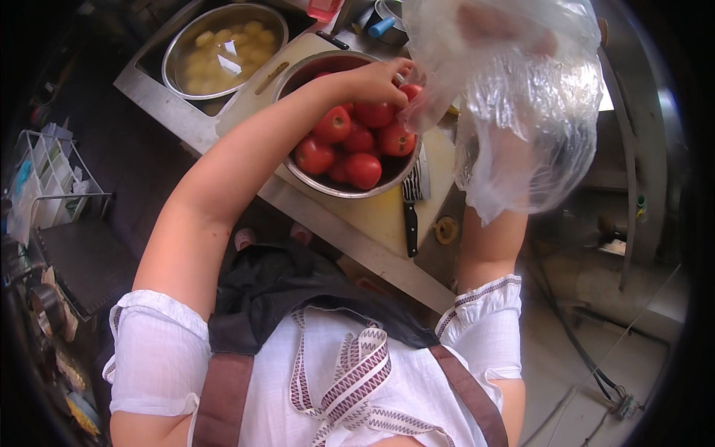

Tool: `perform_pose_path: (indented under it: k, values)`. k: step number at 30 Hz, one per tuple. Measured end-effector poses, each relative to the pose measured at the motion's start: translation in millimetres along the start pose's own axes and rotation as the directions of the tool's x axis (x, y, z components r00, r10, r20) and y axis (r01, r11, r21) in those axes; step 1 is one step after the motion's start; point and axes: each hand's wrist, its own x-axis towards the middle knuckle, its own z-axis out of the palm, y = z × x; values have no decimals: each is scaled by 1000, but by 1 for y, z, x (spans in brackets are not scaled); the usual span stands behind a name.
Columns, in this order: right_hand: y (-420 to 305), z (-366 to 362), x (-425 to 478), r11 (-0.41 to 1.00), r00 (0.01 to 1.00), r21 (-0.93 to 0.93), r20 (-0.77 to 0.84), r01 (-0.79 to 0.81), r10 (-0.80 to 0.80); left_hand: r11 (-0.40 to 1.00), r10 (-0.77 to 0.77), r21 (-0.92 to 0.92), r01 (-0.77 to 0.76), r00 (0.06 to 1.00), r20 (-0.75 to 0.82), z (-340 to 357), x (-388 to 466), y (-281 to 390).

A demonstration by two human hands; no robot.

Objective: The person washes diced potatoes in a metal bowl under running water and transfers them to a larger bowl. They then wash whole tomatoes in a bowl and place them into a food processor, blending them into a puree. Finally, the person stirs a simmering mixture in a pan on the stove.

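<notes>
A metal bowl point(346, 193) full of red tomatoes point(363, 170) stands on the cutting boards in front of me. Over its far right side, my left hand point(385, 81) has its fingers on the edge of a clear plastic bag point(519, 128), close beside a tomato. Raised at the upper right, my right hand point(503, 28) shows blurred through the plastic, which hangs down around my forearm. Whether its fingers grip the bag cannot be made out. A kitchen knife with a black handle point(411, 226) lies right of the bowl on the yellowish board.
At the upper left, a metal basin point(169, 67) holds peeled potatoes point(234, 56) in water. Another black-handled knife point(332, 40) lies behind the bowl. A white cutting board point(237, 112) is partly under the bowl. The metal counter edge point(357, 237) runs diagonally before me. A white wire rack point(70, 195) stands far left.
</notes>
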Motion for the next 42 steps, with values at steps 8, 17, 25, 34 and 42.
perform_pose_path:
  k: [8, 17, 25, 34, 42]
  values:
    - [31, -13, -40, 998, 1000, -59, 10, -20, 21, 962, -168, -235, 142, 981, -97, 5, -4, -16]
    - [70, -44, -56, 977, 998, -210, -51, 26, -38, 939, -316, -148, 311, 949, -8, 24, -14, 35]
    - [69, -4, -1, 760, 828, -439, -59, 480, -557, 621, -426, -759, 196, 897, -117, -6, -34, -9]
    - [35, 11, 14, 900, 960, -409, 156, -151, 232, 706, -549, -610, 360, 822, -151, -49, -71, 19]
    - [120, 84, 73, 680, 682, -76, -3, -730, 732, 927, -318, -53, 372, 703, -637, -51, -98, -25]
